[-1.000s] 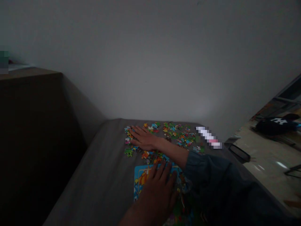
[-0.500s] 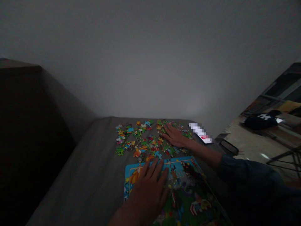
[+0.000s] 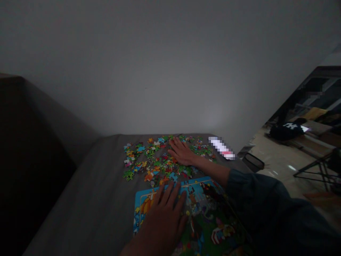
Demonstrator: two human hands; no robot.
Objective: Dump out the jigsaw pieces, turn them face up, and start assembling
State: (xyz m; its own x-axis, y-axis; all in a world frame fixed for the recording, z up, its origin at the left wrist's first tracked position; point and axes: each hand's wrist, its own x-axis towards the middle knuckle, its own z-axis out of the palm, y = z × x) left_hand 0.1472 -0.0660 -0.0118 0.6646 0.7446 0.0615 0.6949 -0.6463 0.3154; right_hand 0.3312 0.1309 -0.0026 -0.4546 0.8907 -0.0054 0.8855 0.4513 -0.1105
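Many loose jigsaw puzzle pieces (image 3: 157, 167) in mixed bright colours lie scattered over a grey cloth-covered surface. Flat among the pieces at the back rests my right hand (image 3: 182, 153), palm down with its fingers stretched out; whether a piece is under it is hidden. Nearer to me is a colourful picture board (image 3: 205, 206) with a blue border, a pumpkin and other cartoon figures. My left hand (image 3: 166, 213) lies open over the board's left part, fingertips at its far edge. Neither hand is seen gripping a piece.
A lit phone (image 3: 221, 147) lies at the back right of the grey cloth (image 3: 96, 192). Behind stands a pale wall (image 3: 170, 81). A dark cabinet (image 3: 29, 142) is at the left. Off to the right are a dark cap (image 3: 286, 130) and a folding metal stand (image 3: 317, 170).
My right hand has shifted left across the puzzle pieces, fingers still spread. My left hand stays on the board. The whole view has turned slightly to the right.
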